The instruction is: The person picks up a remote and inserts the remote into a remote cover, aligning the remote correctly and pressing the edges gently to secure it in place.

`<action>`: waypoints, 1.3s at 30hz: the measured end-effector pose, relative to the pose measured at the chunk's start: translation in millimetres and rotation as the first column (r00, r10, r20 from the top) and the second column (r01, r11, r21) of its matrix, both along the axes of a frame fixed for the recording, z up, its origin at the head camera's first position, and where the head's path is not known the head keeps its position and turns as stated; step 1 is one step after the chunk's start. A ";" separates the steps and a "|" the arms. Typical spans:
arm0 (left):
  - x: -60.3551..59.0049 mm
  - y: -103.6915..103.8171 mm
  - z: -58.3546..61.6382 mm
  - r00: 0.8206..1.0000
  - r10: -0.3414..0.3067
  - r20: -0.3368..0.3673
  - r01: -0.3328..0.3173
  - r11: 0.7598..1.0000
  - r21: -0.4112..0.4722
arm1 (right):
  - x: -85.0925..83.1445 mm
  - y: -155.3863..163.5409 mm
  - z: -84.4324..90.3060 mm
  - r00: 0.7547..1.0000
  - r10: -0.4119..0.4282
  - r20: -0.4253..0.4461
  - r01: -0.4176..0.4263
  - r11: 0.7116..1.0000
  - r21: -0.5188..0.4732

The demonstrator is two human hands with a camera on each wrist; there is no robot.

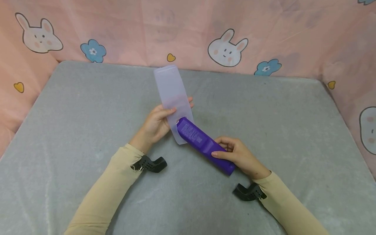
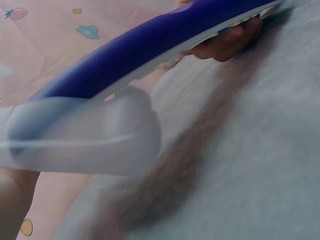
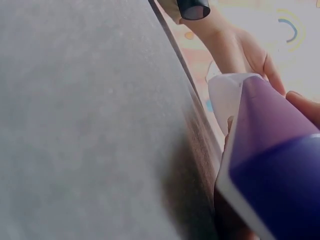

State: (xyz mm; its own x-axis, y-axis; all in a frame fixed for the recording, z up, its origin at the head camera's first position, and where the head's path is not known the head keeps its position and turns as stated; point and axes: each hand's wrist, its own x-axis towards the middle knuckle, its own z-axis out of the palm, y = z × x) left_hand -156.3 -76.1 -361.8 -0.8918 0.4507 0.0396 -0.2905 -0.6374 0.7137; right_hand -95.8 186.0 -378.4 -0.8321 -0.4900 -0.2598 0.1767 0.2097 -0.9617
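My left hand (image 1: 154,125) grips a translucent, pale silicone remote cover (image 1: 171,85), its thumb on top and fingers behind. A purple remote control (image 1: 196,136) slants down to the right from the cover's near end, its back with small print facing up. In the left wrist view, the end of the remote (image 2: 130,55) shows bluish through the cover (image 2: 85,135); its pale button side faces down. Around the remote's near end, my right hand (image 1: 239,155) holds it with the thumb on top. The fingers under the remote are mostly hidden.
Both hands are above a table with a grey cloth (image 1: 88,107). Pink fabric (image 1: 126,29) with rabbits and flowers hangs behind and at the sides. Black camera mounts (image 1: 152,164) are strapped to both wrists, over beige sleeves (image 1: 108,189).
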 end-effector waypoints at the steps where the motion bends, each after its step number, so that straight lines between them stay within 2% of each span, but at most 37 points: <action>1: 0.7 1.6 0.0 1.000 0.014 0.003 -0.015 1.000 0.007 | 0.1 0.1 0.2 1.000 -0.003 0.001 0.003 1.000 0.004; 6: 3.4 8.2 -0.8 0.996 0.085 0.019 -0.086 0.996 0.035 | 0.2 0.1 0.4 1.000 -0.024 0.010 0.024 1.000 -0.003; 10: 4.7 10.8 -1.7 0.993 0.116 0.027 -0.117 0.992 0.045 | 0.6 -0.3 0.4 0.999 -0.047 0.025 0.048 0.999 -0.024; 18: 6.4 14.4 -1.7 0.991 0.132 0.028 -0.134 0.986 0.101 | 0.2 -0.6 -1.1 0.996 -0.080 0.037 0.083 0.993 -0.086; 29: 7.5 18.0 -3.6 0.991 0.133 0.022 -0.135 0.984 0.117 | 1.2 -1.2 -1.8 0.995 -0.089 0.041 0.094 0.983 -0.160; 33: 7.4 17.4 -2.7 0.991 0.126 0.034 -0.129 0.987 0.099 | 1.2 -1.0 -1.9 0.995 -0.096 0.030 0.100 0.983 -0.153; 39: 8.0 15.1 0.9 0.993 0.121 0.013 -0.121 0.993 -0.003 | 1.3 -1.3 -0.7 0.993 -0.120 -0.002 0.120 0.991 -0.063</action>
State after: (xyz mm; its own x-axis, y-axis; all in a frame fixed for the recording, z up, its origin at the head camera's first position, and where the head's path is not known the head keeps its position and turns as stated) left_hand -148.4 -61.0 -360.9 -0.9403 0.3393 0.0263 -0.2206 -0.6667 0.7119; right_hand -94.5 184.7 -379.1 -0.8873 -0.4015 -0.2268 0.1915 0.1265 -0.9733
